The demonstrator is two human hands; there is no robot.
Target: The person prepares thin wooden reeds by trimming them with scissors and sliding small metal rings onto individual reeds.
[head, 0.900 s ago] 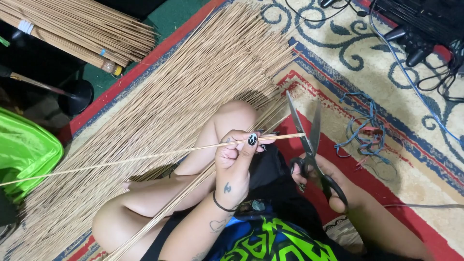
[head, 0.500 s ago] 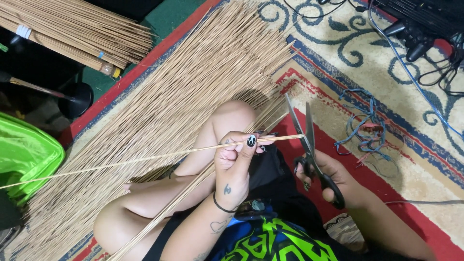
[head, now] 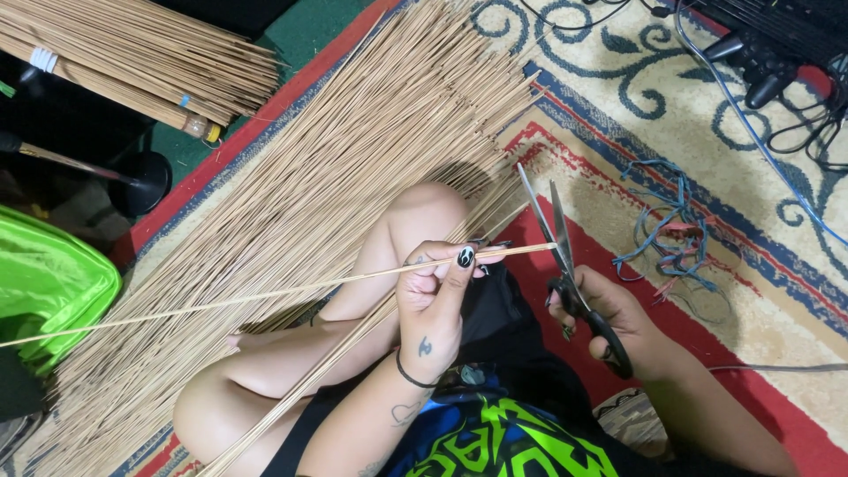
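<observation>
My left hand (head: 435, 291) pinches one long thin bamboo stick (head: 265, 295) that stretches level from the left edge to its tip near the scissors. My right hand (head: 609, 311) grips black-handled scissors (head: 558, 256), blades pointing up and slightly apart, with the stick's right tip touching or between them. A big spread of loose sticks (head: 300, 203) lies on the rug beneath my bent knee (head: 424, 212).
Tied stick bundles (head: 132, 62) lie at the top left. A bright green bag (head: 49, 287) sits at the left edge. A tangle of blue string (head: 676, 234) lies on the patterned rug (head: 768, 230). Cables and a black game controller (head: 760, 62) fill the top right.
The scissors have narrowed slightly and sit closer to the stick's tip. My left hand keeps holding the stick in nearly the same spot.
</observation>
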